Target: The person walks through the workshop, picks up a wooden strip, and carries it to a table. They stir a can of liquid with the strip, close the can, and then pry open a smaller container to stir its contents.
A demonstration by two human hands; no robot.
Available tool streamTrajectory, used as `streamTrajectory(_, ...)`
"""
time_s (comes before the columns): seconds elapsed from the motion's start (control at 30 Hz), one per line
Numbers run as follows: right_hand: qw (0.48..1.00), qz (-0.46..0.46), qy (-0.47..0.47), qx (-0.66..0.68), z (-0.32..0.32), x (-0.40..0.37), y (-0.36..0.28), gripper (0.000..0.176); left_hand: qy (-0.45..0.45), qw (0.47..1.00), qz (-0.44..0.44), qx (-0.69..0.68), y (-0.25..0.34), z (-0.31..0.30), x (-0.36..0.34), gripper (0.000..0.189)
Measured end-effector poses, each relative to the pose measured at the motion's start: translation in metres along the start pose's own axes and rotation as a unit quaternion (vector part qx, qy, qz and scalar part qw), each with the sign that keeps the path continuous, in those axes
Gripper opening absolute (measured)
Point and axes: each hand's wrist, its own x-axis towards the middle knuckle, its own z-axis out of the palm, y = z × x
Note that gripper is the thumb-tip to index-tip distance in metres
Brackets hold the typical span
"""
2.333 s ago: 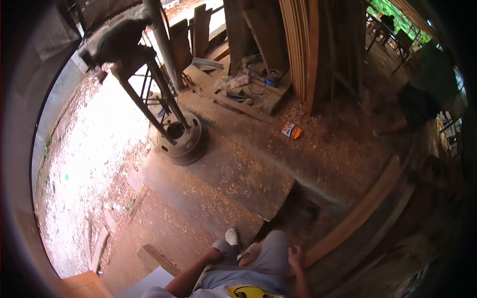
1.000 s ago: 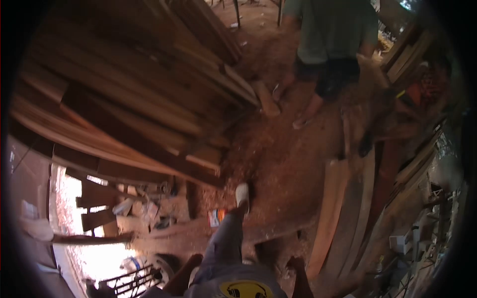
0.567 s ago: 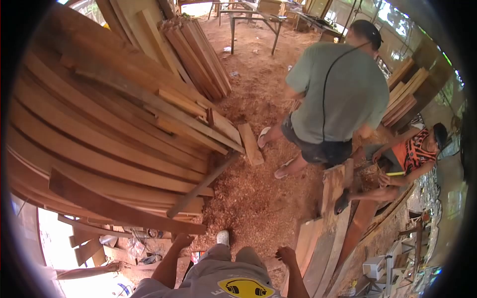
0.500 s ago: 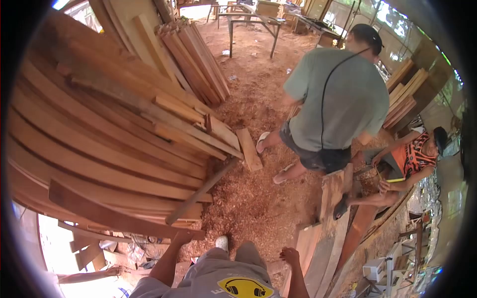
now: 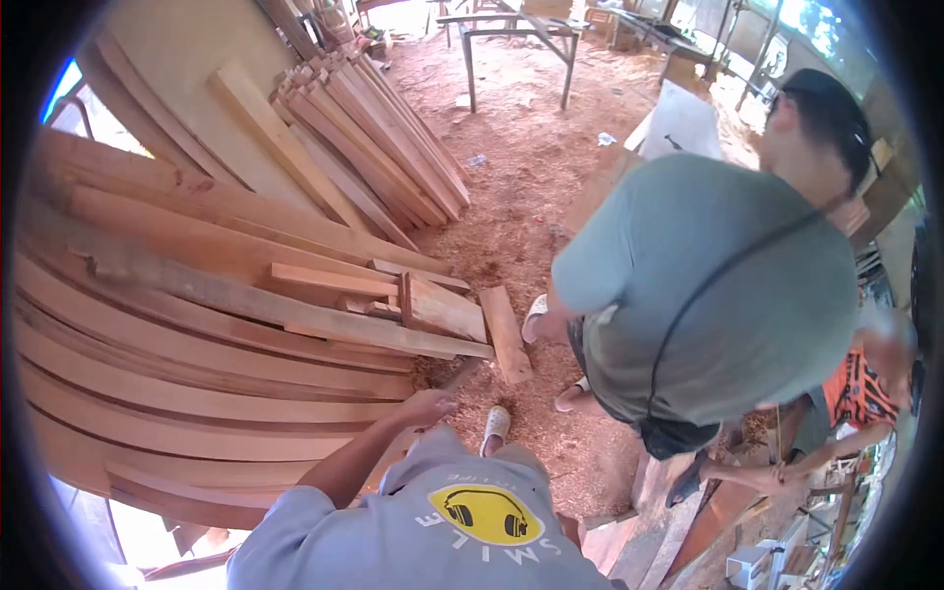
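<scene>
My left hand (image 5: 430, 406) is at the right-hand ends of the long stacked boards (image 5: 206, 388), right by a dark wooden stick (image 5: 464, 375). The hand and forearm cover the stick's lower part; whether my fingers grip it or only lie near it does not show. Just a sliver of my right hand (image 5: 570, 529) appears at the right side of my grey shirt (image 5: 423, 531), its fingers hidden. A short plank (image 5: 506, 334) leans beyond the board ends. On the stack rest a narrow weathered board (image 5: 246, 295) and several short offcuts (image 5: 444, 307).
A person in a green shirt (image 5: 708, 285) bends over close at right. Behind sits another person in an orange top (image 5: 860, 388), by several planks (image 5: 713, 511). Upright battens (image 5: 369, 143) lean at the back left. A metal-legged stand (image 5: 516, 34) stands far off; shavings (image 5: 531, 118) cover the floor.
My left hand has left the reddish board's end and moved forward to the stick. My right hand has drawn in behind my shirt. The green-shirted person appears nearer and more bent over.
</scene>
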Motion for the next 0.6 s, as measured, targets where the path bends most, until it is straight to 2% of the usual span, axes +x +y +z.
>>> streamTrajectory(0.07,0.971,-0.148,-0.035,-0.184,-0.008,-0.037,-0.122,0.036,0.041,0.995,0.085,0.008,0.050,-0.031,0.015,0.039)
streamTrajectory(0.1,0.972,-0.143,-0.032,-0.183,-0.005,-0.018,-0.146,0.037,0.065,0.989,0.129,0.011,0.069,-0.044,0.029,0.039)
streamTrajectory(0.13,0.973,-0.138,-0.030,-0.183,-0.002,0.002,-0.169,0.038,0.034,0.985,0.164,0.051,0.083,-0.060,0.049,0.039)
streamTrajectory(0.2,0.999,-0.013,-0.033,0.004,0.011,0.035,-0.208,0.041,-0.026,0.962,0.234,0.141,0.107,-0.100,0.094,0.039)
streamTrajectory(0.23,0.997,-0.038,-0.036,0.053,0.013,0.033,-0.222,0.038,-0.041,0.949,0.252,0.187,0.113,-0.111,0.131,0.039)
streamTrajectory(0.27,0.998,-0.049,-0.025,0.035,0.014,0.035,-0.237,0.036,-0.059,0.933,0.268,0.233,0.119,-0.120,0.170,0.039)
streamTrajectory(0.3,0.997,-0.025,-0.016,0.077,0.020,0.043,-0.241,0.041,-0.032,0.959,0.174,0.221,0.138,-0.130,0.198,0.037)
streamTrajectory(0.33,0.994,-0.022,-0.014,0.104,0.026,0.046,-0.242,0.037,-0.014,0.965,0.203,0.166,0.196,-0.158,0.204,0.035)
streamTrajectory(0.4,0.989,-0.083,0.018,0.122,0.018,0.075,-0.296,0.036,0.048,0.911,0.248,0.324,0.262,-0.194,0.261,0.026)
streamTrajectory(0.43,0.982,-0.131,0.042,0.128,0.007,0.095,-0.339,0.036,0.109,0.921,0.249,0.277,0.270,-0.200,0.313,0.022)
streamTrajectory(0.47,0.971,-0.181,0.077,0.140,-0.009,0.120,-0.388,0.035,0.100,0.919,0.221,0.312,0.278,-0.214,0.372,0.022)
streamTrajectory(0.5,0.955,-0.223,0.116,0.154,-0.031,0.140,-0.446,0.035,0.119,0.915,0.250,0.293,0.285,-0.234,0.414,0.027)
streamTrajectory(0.53,0.941,-0.250,0.153,0.170,-0.051,0.153,-0.497,0.035,0.091,0.876,0.223,0.418,0.276,-0.248,0.489,0.025)
streamTrajectory(0.57,0.929,-0.258,0.187,0.186,-0.068,0.158,-0.535,0.035,0.054,0.830,0.288,0.475,0.258,-0.273,0.551,0.026)
streamTrajectory(0.6,0.918,-0.256,0.224,0.202,-0.088,0.158,-0.562,0.034,0.061,0.893,0.138,0.424,0.246,-0.289,0.601,0.029)
